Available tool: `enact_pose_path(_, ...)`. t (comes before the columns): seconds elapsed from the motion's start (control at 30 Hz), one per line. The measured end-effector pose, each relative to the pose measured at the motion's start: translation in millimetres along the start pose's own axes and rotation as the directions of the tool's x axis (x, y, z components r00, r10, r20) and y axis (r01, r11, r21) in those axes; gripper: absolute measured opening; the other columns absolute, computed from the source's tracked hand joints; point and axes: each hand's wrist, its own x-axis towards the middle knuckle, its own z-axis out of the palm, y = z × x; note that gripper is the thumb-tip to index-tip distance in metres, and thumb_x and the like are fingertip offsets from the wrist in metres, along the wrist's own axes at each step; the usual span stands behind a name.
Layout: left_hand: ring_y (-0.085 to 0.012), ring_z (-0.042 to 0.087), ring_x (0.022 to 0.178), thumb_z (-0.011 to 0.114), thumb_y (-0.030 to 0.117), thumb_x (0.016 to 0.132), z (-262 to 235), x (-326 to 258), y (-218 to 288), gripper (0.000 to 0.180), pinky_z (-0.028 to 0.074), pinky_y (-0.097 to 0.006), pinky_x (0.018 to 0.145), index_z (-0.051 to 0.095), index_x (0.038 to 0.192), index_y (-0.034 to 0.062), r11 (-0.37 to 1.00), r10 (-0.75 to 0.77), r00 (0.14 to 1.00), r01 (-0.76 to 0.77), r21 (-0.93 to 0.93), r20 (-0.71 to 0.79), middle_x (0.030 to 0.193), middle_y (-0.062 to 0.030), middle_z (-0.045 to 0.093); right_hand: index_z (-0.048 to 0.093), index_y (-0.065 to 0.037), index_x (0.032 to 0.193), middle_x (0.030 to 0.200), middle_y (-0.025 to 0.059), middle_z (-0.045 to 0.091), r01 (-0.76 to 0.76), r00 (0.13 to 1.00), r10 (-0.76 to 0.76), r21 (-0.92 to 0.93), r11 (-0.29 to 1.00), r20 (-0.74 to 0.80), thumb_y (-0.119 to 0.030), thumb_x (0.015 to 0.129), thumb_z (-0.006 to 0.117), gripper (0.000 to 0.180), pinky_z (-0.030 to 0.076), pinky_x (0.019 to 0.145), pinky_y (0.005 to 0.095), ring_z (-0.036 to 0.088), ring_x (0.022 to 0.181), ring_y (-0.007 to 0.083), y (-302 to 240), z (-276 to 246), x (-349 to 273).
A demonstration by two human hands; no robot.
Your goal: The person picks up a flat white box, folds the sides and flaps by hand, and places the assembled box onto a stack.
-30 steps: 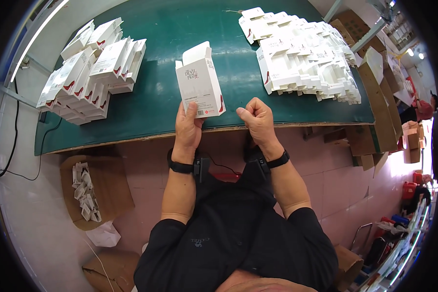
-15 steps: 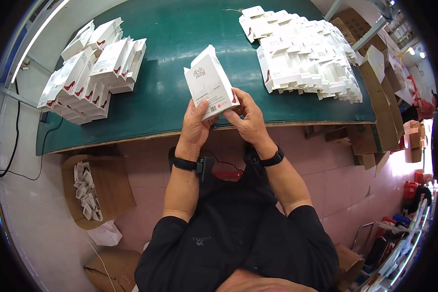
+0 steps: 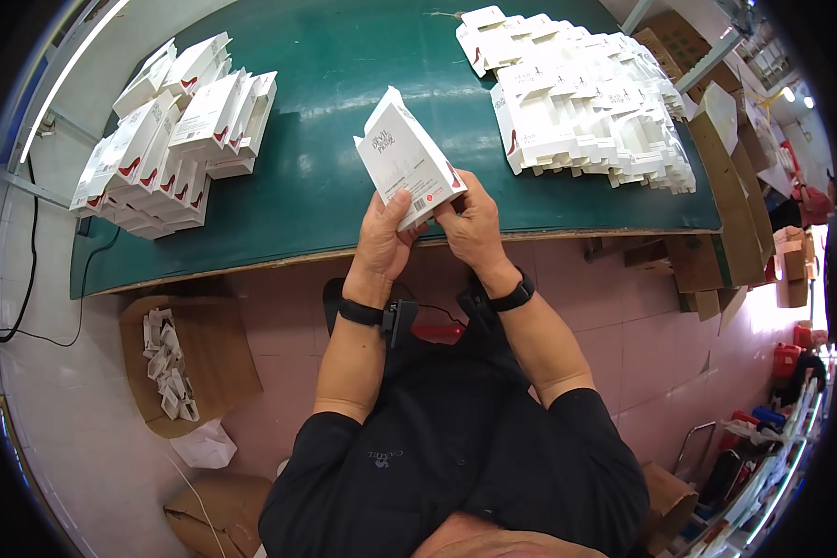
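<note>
A white folding carton [image 3: 402, 160] with dark lettering and a red shoe picture is held up over the near edge of the green table [image 3: 344, 56]. Its far end has a flap standing up. My left hand [image 3: 381, 237] grips the lower left side, thumb on the printed face and fingers underneath. With its fingers bent round the lower right corner, my right hand [image 3: 475, 229] pinches the near end; part of that end is hidden. Similar cartons are stacked on the left [image 3: 139, 139], and overlapping rows of white cartons [image 3: 577, 112] lie on the right.
Below the table's left side, an open cardboard box [image 3: 237, 363] holds several small white pieces. Brown cardboard [image 3: 739, 205] stands against the table's right end. A cable [image 3: 33, 242] hangs at the left wall, and another carton [image 3: 219, 511] sits on the floor.
The carton has shifted slightly right and tilted a little. My right fingers, earlier reaching along its right side, are now more curled in at the near corner. My left hand keeps its grip.
</note>
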Motion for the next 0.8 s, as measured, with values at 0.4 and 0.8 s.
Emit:
enact_pose_path(0.4,-0.0187,0.068,0.113,0.069,0.037,0.101,3,3,8,0.058,0.06,-0.034,0.09,0.046,0.146,0.0056,0.982,-0.015,0.999,0.008,-0.191,-0.035,0.131,-0.0066,0.065,0.056,-0.003,0.14,0.112,0.005,0.068,-0.03,0.994,0.022,0.079,0.996,0.106,-0.006,0.093,0.076,0.051,0.056,0.08,0.0257,0.066,0.093,0.0096,-8,-4,3)
enact_pose_path(0.8,-0.0209,0.066,0.12,0.067,0.032,0.102,15,2,0,0.056,0.058,-0.036,0.098,0.046,0.147,0.0052,0.993,0.116,0.993,-0.116,0.027,-0.011,0.135,-0.0082,0.063,0.063,-0.005,0.127,0.112,0.0107,0.066,0.312,0.908,-0.405,-0.471,0.825,-0.109,0.0,0.075,0.078,0.055,0.057,0.068,0.0306,0.068,0.084,0.0235,-16,-3,10)
